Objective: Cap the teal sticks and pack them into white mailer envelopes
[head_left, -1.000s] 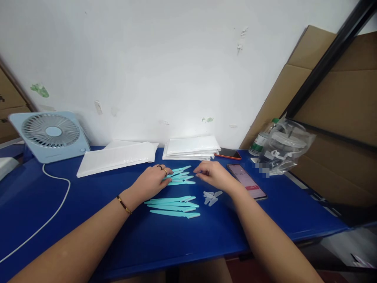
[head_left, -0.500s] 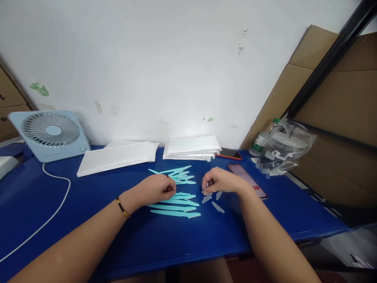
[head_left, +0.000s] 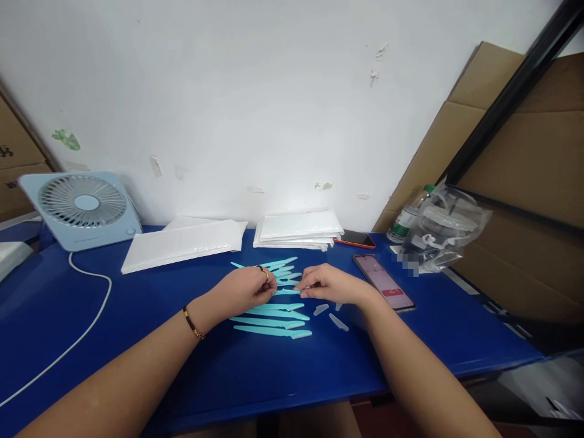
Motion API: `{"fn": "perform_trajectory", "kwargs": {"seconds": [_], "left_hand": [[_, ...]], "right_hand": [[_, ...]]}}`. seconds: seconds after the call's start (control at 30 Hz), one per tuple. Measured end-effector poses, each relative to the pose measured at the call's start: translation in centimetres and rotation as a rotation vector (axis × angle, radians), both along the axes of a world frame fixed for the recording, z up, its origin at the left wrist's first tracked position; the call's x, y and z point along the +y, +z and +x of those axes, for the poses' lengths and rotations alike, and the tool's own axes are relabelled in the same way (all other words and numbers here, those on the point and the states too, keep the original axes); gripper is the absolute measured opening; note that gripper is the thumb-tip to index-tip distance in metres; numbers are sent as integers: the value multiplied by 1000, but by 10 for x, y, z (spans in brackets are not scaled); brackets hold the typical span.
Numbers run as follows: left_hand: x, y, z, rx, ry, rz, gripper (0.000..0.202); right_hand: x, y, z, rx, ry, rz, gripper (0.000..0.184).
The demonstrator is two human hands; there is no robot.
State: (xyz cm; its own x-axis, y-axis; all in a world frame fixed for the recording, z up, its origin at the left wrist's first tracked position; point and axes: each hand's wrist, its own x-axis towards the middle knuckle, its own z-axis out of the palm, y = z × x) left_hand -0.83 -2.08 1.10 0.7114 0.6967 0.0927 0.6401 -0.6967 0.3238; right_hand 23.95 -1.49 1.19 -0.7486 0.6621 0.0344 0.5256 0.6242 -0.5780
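Several slim turquoise plastic razors (head_left: 274, 322) lie in a row on the blue table (head_left: 114, 340), with more of them in a loose pile (head_left: 283, 267) behind my hands. My left hand (head_left: 246, 289), with rings and a bracelet, is closed in a pinch on one turquoise razor (head_left: 286, 292). My right hand (head_left: 328, 283) is closed too, its fingertips meeting the tip of that razor, apparently pinching a small pale cap. A few pale translucent caps (head_left: 331, 313) lie loose on the table just below my right hand.
Two stacks of white packets (head_left: 182, 243) (head_left: 298, 228) lie at the back. A blue desk fan (head_left: 82, 210) with a white cord (head_left: 86, 316) stands at the left. Two phones (head_left: 383, 283) (head_left: 358, 239), a bottle (head_left: 404, 222) and a clear bag (head_left: 444, 231) lie at the right, before cardboard.
My hands have come together from apart. The left drew a razor from the far pile; the right took up a cap from the loose ones and now meets the razor's tip.
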Motion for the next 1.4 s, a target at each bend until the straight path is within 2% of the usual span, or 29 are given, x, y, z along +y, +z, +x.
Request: {"fn": "perform_trajectory", "kwargs": {"seconds": [0.13, 0.27, 0.37, 0.43, 0.53, 0.63, 0.87, 1.07, 1.23, 1.4], "left_hand": [[1, -4, 3, -24, -18, 27, 25], [3, -6, 3, -38, 80, 156, 22], [4, -4, 0, -78, 126, 181, 26], [4, -2, -3, -48, 53, 91, 23], [1, -3, -5, 16, -44, -29, 17], [1, -5, -5, 55, -40, -54, 12], [2, -6, -4, 76, 4, 14, 14], [3, -7, -2, 152, -1, 87, 12], [-1, 0, 3, 277, 38, 170, 17], [0, 0, 2, 232, 43, 178, 17]], "right_hand": [[-2, -6, -12, 62, -30, 31, 25], [2, -9, -15, 188, -207, 80, 27], [6, -6, -3, 144, -304, 170, 20], [7, -3, 8, 29, -290, 193, 15], [6, -1, 18, -119, -237, 92, 13], [5, -2, 16, -147, -226, 44, 5], [5, -3, 4, -174, -224, 210, 21], [7, -3, 9, -112, -213, 254, 22], [4, 1, 12, 6, -236, 109, 15], [1, 1, 6, 47, -184, -16, 15]]}}
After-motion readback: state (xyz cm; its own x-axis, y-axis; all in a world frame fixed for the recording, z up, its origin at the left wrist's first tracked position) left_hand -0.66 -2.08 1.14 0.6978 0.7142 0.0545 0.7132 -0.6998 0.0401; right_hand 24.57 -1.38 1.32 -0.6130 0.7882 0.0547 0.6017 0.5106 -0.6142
